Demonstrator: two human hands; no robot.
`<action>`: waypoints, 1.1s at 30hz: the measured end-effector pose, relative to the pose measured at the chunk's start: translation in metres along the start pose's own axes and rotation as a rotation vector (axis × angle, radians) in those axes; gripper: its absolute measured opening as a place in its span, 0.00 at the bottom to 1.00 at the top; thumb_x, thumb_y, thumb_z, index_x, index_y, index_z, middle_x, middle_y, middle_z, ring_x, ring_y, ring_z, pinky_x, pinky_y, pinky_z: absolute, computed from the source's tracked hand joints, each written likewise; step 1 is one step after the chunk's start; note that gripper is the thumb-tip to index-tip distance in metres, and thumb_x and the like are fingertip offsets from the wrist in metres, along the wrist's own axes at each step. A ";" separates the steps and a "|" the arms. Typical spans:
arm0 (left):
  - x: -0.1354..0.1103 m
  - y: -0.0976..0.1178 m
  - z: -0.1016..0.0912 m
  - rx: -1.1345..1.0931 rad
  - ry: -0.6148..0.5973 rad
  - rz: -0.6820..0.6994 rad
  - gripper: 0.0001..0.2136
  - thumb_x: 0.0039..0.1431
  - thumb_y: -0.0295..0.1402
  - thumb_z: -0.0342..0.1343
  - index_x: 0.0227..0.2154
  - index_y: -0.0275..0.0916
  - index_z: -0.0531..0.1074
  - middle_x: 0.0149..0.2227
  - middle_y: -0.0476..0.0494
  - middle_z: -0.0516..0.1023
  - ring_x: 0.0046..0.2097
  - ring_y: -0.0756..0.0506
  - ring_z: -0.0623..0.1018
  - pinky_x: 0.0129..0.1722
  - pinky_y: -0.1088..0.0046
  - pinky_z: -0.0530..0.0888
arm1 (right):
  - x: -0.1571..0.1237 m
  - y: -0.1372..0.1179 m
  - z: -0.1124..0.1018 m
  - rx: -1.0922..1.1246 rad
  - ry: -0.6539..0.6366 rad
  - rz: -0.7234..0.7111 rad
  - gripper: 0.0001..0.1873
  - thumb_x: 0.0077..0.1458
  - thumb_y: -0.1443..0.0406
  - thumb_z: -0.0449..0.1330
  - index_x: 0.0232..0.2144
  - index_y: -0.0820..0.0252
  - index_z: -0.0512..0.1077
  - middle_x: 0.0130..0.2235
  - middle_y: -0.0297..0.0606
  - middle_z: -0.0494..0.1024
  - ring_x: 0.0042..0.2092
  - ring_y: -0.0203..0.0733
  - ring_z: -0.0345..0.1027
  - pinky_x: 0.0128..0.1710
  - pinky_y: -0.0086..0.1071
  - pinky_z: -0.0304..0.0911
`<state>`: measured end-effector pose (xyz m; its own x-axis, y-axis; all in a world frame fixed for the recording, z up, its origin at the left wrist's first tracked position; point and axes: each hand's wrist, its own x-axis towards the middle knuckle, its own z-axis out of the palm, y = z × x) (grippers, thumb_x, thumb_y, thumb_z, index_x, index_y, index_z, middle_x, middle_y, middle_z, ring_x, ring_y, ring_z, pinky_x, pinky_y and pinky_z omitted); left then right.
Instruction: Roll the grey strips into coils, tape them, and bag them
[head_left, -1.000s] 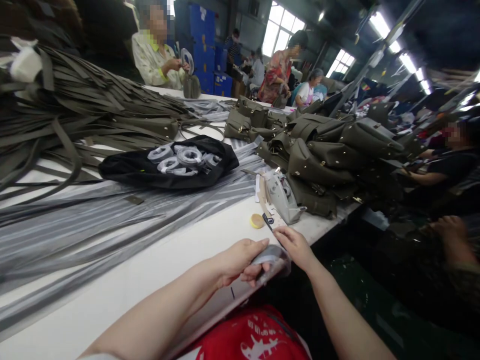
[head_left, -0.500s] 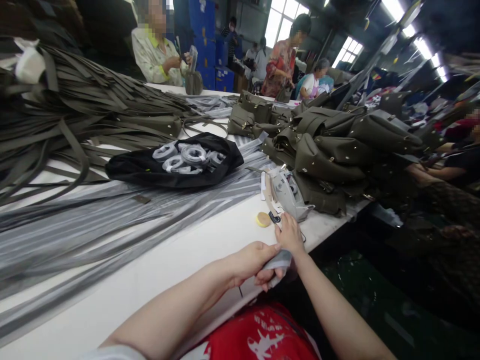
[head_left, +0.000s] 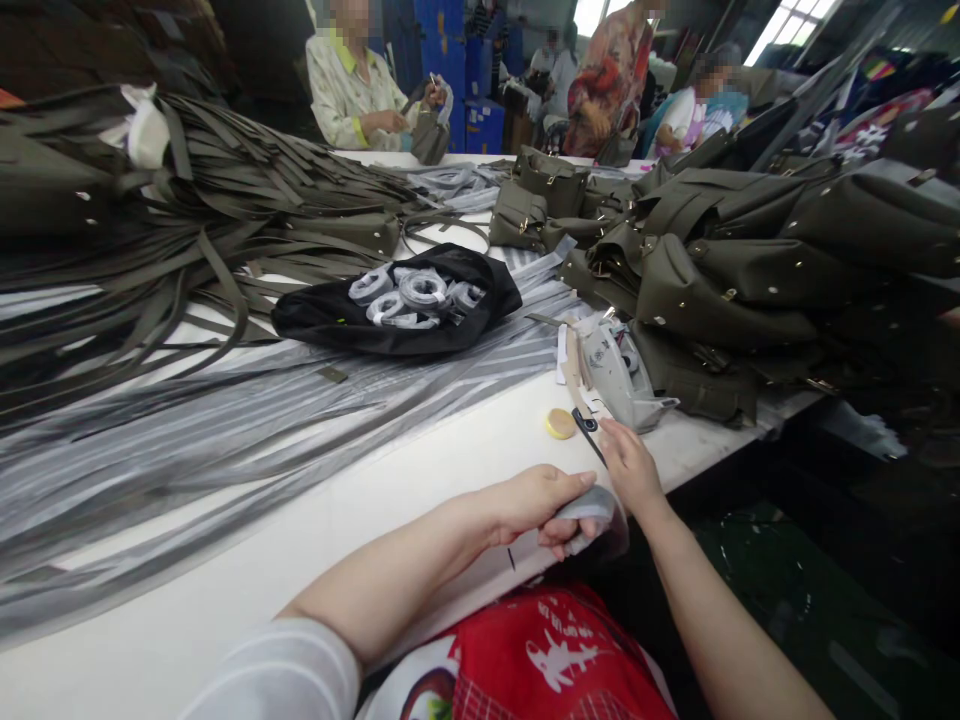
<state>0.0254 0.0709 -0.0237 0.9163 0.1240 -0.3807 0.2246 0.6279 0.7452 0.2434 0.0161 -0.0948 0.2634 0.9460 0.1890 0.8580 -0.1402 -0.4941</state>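
Observation:
My left hand (head_left: 551, 505) is closed around a grey strap coil (head_left: 589, 504) in clear plastic, near the table's front edge. Just past it, my right hand (head_left: 632, 468) has its fingers bent together beside a small black tool (head_left: 585, 421) with a round detail; what its fingertips hold, if anything, is too small to make out. A pale grey device, looking like a tape dispenser (head_left: 616, 375), stands behind the right hand. Left of the black tool lies a round yellow-rimmed disc (head_left: 559, 423).
A black bag (head_left: 322, 322) holds several wrapped coils (head_left: 424, 290). Long plastic-wrapped straps (head_left: 187, 440) and olive straps (head_left: 247, 170) cover the left side of the white table (head_left: 375, 470). Olive bags (head_left: 697, 290) are heaped at right. A co-worker (head_left: 360, 90) handles a bag across the table.
The camera view has shifted, so most things appear farther right. My left hand still grips the coil; my right hand stays by the black tool, its fingertips slightly farther from the coil.

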 end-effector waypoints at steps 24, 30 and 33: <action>0.040 0.042 0.011 0.680 0.630 0.912 0.21 0.61 0.49 0.47 0.39 0.34 0.71 0.38 0.36 0.73 0.46 0.39 0.72 0.55 0.57 0.64 | -0.118 -0.057 -0.105 0.957 -0.746 0.142 0.21 0.59 0.48 0.56 0.32 0.57 0.80 0.23 0.38 0.77 0.24 0.40 0.71 0.31 0.36 0.69; 0.042 0.009 0.033 1.149 0.290 0.489 0.26 0.63 0.53 0.40 0.24 0.38 0.71 0.22 0.41 0.70 0.30 0.43 0.73 0.37 0.67 0.69 | -0.076 0.010 -0.167 0.531 -0.084 0.328 0.16 0.52 0.50 0.62 0.27 0.54 0.76 0.20 0.39 0.74 0.26 0.47 0.71 0.33 0.43 0.70; 0.034 0.012 0.053 0.773 0.180 0.274 0.34 0.64 0.56 0.29 0.24 0.37 0.72 0.16 0.47 0.66 0.21 0.49 0.69 0.27 0.74 0.67 | -0.065 -0.002 -0.152 0.235 -0.098 0.153 0.31 0.47 0.56 0.67 0.53 0.56 0.70 0.54 0.47 0.73 0.55 0.57 0.67 0.55 0.49 0.62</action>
<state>0.0768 0.0415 0.0016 0.9193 0.3576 -0.1647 0.2261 -0.1370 0.9644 0.2918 -0.0900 0.0231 0.3280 0.9445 0.0199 0.6830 -0.2225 -0.6957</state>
